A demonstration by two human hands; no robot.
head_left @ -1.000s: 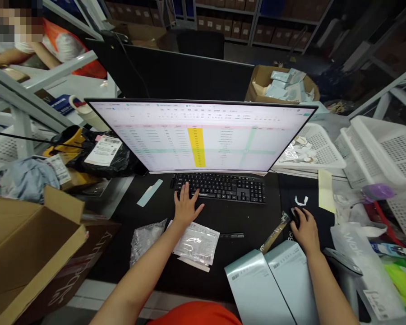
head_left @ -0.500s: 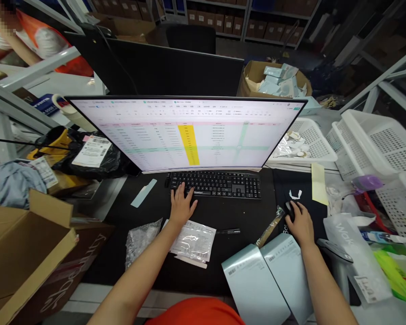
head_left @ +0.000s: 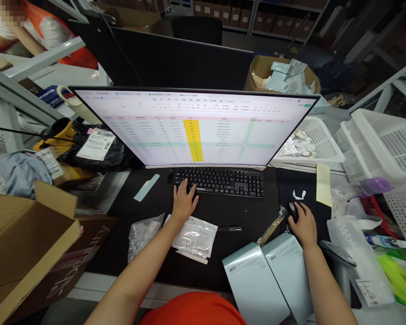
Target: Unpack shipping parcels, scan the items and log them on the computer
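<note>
My left hand (head_left: 183,201) rests open on the left end of a black keyboard (head_left: 223,181), fingers spread over the keys. My right hand (head_left: 303,224) is curled over a black mouse (head_left: 292,208) on a dark mouse pad. A wide curved monitor (head_left: 192,128) behind the keyboard shows a spreadsheet with a yellow column. A clear plastic bag (head_left: 194,237) lies just below my left wrist, and a black pen (head_left: 230,229) lies beside it.
Two pale grey packages (head_left: 270,280) lie at the desk's front right. An open cardboard box (head_left: 23,243) stands at left, white perforated baskets (head_left: 379,144) at right. A black bag with a label (head_left: 96,146) sits left of the monitor. Another person (head_left: 27,27) is at the far left.
Both hands stay on the keyboard and mouse. The view has shifted slightly, so everything sits a little differently in the picture.
</note>
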